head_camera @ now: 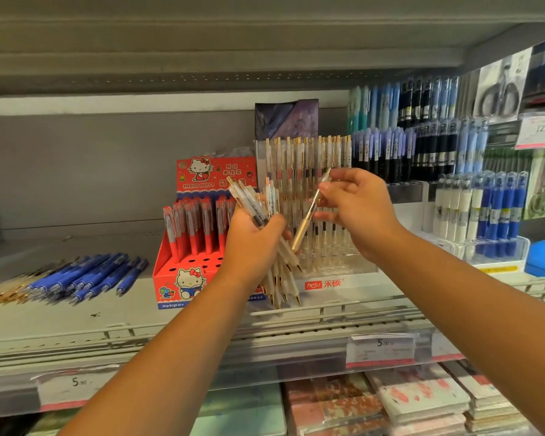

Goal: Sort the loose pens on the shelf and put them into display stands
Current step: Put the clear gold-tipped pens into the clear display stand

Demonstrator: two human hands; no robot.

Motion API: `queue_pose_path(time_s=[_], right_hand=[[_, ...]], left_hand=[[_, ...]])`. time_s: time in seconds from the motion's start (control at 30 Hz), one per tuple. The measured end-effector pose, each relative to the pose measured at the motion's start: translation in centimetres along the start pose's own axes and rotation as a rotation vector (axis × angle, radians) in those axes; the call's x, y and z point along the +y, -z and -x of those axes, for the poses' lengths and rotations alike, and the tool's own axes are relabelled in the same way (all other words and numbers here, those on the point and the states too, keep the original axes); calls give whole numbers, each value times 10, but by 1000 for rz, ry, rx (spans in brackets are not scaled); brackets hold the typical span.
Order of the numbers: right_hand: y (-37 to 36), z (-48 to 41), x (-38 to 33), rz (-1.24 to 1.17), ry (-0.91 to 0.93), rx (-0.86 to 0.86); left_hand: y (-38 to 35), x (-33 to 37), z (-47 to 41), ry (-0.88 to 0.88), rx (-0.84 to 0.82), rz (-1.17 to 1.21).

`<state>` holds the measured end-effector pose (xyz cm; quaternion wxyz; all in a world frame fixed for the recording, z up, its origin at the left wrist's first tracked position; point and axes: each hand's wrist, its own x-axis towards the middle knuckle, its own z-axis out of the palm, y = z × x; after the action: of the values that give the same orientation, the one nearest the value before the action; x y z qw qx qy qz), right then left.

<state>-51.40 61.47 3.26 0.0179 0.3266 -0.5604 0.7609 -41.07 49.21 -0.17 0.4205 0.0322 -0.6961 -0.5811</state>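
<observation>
The step in hand looks like seating one pen [306,225] in the clear stand [353,280]. To do it well, turn the pen upright with its tip down, line it over a free hole among the matching gold-clipped pens, and lower it straight so it does not knock its neighbours. Hold the bundle [282,278] low and clear of the stand's front.

The right hand [356,206] pinches the pen near its top end between thumb and fingers. The pen slants down and left from the hand, gold barrel lowest, in front of the stand's rows. The left hand [252,234] grips the bundle of white-and-gold pens, tips pointing down, just beside the single pen. Loose blue pens [88,278] lie on the shelf [76,319], well left of both hands, beyond the red stand [183,278].
</observation>
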Motion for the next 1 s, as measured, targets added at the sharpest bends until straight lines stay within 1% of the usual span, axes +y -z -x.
queue_pose_path(time_s=[0.1,0.23,0.3,0.5,0.73,0.83,1.0], right_hand=[[14,-8,0,20,51,78],[29,-19,4,86,131,223],[34,-22,8,143,173,250],[37,-26,25,390,231,178],[29,-33,39,637,204,13],[27,-34,48,751,232,0],[32,-32,52,765,225,-1]], left_hand=[[0,1,1,8,-25,27],[-1,3,3,-10,-16,-13],[-2,4,4,-22,-21,-21],[-2,4,5,-33,-27,-60],[-2,-6,0,-105,-39,-129],[-2,-7,0,-123,-31,-117],[-2,-4,1,-123,-52,-121]])
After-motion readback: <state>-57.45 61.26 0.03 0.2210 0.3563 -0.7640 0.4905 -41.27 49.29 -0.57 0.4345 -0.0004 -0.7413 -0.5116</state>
